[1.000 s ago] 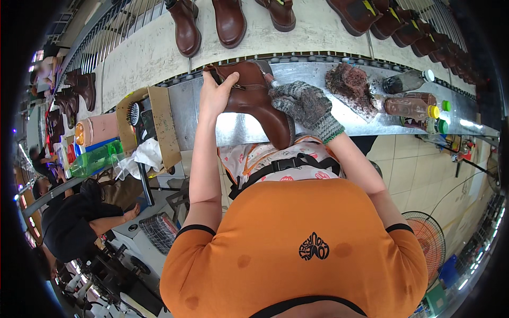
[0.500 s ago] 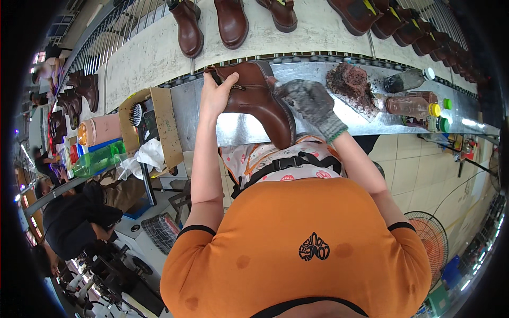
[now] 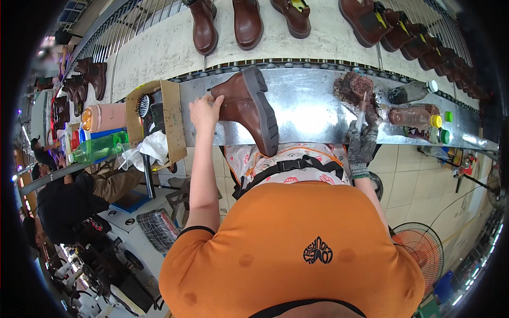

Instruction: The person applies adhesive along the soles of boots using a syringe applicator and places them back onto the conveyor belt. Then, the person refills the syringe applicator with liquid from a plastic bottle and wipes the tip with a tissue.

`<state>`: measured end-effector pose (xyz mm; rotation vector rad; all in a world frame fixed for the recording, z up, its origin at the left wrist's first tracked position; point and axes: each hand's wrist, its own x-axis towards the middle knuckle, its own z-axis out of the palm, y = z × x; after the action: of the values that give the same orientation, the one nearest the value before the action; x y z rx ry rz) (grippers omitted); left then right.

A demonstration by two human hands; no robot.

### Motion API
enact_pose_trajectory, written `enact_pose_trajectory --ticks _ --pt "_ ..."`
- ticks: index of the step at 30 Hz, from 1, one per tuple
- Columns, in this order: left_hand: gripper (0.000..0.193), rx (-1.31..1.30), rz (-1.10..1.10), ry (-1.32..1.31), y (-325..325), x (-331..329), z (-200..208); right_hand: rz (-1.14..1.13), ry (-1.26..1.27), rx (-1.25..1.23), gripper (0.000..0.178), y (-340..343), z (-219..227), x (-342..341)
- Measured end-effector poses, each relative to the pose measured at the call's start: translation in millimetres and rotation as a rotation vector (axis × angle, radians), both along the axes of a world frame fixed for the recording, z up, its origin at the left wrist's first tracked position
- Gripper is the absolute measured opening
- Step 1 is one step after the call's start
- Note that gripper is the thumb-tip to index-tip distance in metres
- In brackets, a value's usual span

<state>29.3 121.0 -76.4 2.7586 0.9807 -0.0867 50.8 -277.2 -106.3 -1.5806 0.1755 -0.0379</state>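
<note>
A brown leather boot [image 3: 237, 102] lies tilted on its side over the metal bench, its dark treaded sole [image 3: 263, 114] turned to the right and its toe toward me. My bare left hand [image 3: 205, 112] grips the boot at the top of its shaft, with the thumb on the outside. In a dirty grey knitted glove, my right hand [image 3: 361, 143] is closed round a slim brush-like tool [image 3: 362, 112]. That tool's tip points at a crumbly reddish-brown heap [image 3: 356, 87] on the bench, apart from the boot.
Bottles with dark and brown contents [image 3: 414, 117] stand or lie right of the heap. On the left, a cardboard box [image 3: 172, 122] holds a hairbrush [image 3: 143, 106] and white cloth. More brown boots [image 3: 247, 26] line the conveyor [image 3: 154, 63] beyond the metal bench [image 3: 305, 106].
My right hand has left the boot's sole edge and moved right to the brown heap with the slim tool. The boot has turned, showing more sole, and shifted slightly left.
</note>
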Motion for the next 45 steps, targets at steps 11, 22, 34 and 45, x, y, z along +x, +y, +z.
enact_pose_trajectory --ticks 11,22,34,45 --pt "0.043 -0.157 -0.415 -0.563 -57 18 -5 0.069 0.340 -0.241 0.040 -14 -68 6" --pt "0.038 -0.949 -0.208 -0.593 -85 28 10 0.096 0.273 -0.296 0.041 -17 -70 8" --pt "0.083 -1.920 -0.199 -0.123 -242 124 -7 0.180 0.166 -0.743 0.046 -6 -39 6" --pt "0.029 -1.338 -0.363 -0.690 -125 87 12 0.104 0.347 -0.319 0.038 -11 -56 8"
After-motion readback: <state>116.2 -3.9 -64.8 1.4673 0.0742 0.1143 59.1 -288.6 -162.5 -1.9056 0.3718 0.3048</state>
